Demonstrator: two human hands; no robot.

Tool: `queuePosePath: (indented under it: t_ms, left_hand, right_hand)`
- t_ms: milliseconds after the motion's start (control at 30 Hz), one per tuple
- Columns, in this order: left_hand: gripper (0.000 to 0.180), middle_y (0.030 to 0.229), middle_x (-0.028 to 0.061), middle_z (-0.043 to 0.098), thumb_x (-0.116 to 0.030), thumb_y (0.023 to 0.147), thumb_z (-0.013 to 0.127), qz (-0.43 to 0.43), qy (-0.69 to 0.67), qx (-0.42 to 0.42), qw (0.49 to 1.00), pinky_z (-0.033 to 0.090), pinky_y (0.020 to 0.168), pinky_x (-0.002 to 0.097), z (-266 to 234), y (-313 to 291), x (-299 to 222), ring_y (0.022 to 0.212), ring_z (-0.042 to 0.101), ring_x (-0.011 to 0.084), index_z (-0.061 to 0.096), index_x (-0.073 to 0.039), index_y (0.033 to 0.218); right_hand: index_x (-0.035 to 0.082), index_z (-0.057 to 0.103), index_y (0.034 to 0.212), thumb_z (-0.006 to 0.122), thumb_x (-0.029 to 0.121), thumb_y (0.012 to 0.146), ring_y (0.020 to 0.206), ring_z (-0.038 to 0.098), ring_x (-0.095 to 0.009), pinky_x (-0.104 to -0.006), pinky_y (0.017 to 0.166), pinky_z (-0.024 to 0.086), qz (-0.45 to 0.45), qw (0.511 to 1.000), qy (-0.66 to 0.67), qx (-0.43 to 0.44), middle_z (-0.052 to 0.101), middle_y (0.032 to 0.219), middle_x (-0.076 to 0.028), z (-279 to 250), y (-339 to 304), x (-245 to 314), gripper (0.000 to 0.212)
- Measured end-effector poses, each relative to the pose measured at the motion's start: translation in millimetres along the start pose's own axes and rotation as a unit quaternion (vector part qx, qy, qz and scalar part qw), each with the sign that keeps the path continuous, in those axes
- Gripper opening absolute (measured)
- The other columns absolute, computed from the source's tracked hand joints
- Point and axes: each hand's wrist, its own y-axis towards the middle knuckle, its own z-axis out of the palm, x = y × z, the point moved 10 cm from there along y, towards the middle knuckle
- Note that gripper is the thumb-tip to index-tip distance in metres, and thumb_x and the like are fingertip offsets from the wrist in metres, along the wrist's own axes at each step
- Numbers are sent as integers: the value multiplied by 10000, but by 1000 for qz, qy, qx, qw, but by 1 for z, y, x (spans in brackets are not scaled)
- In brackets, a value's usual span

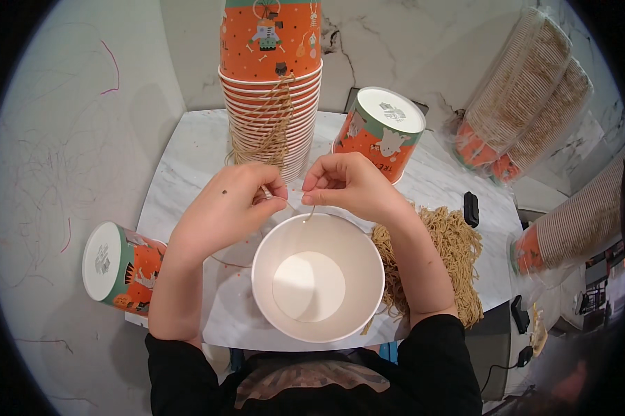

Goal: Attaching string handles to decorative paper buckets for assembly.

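Observation:
A white-lined paper bucket (363,277) stands upright in front of me, and I look down into its bare inside. Above its far rim, my left hand (236,201) pinches a thin tan cord (236,265) between thumb and fingertips. My right hand (347,184) is pinched on the same cord, whose short end hangs over the rim. The two hands are close together but apart. Beside my right forearm lies a loose heap of tan cords (441,253), partly hidden by the arm.
A tall stack of orange printed buckets (271,45), draped with tan cords, rises behind my hands. Upside-down buckets stand at the back right (382,135) and far left (129,267). A small black object (471,209) lies by the heap. Plastic-wrapped bucket stacks (527,97) are at right.

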Motion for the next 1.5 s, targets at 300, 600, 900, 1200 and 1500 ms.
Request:
queuePosePath:
  t_ms: [300,600,900,1200,1500]
  left_hand:
    - [92,813,13,664,-46,867,731,-79,-201,61,975,494,619,211,13,8,20,686,603,62,670,10,907]
    - [134,817,49,701,-43,838,780,-106,-318,124,934,548,630,222,26,14,35,700,673,98,673,12,897]
    - [121,800,45,697,-38,831,770,-109,-316,100,937,532,609,230,25,17,35,681,662,97,666,6,875]
    - [142,805,13,686,-41,811,712,-91,-272,107,952,489,657,218,33,15,36,738,607,53,707,33,931]
    - [133,771,10,699,-114,816,677,-138,-277,127,942,456,589,218,40,18,43,694,605,48,721,-12,890]
  right_hand:
    - [-22,723,964,740,36,898,822,660,-59,-221,737,531,-21,998,39,52,727,885,-26,14,-4,11,89]
    - [-5,671,956,752,34,891,801,643,-51,-219,738,519,-22,997,50,45,698,856,-2,14,-3,11,111]
    - [20,604,889,753,47,877,747,605,-37,-218,655,491,-55,992,108,36,658,816,9,13,0,14,153]
    - [-3,636,942,669,8,821,799,668,-152,-310,750,538,-175,984,-28,2,680,817,-61,12,-14,41,126]
    - [-6,617,917,692,1,825,786,663,-173,-309,749,529,-155,978,-120,-65,669,814,-76,10,-28,64,119]
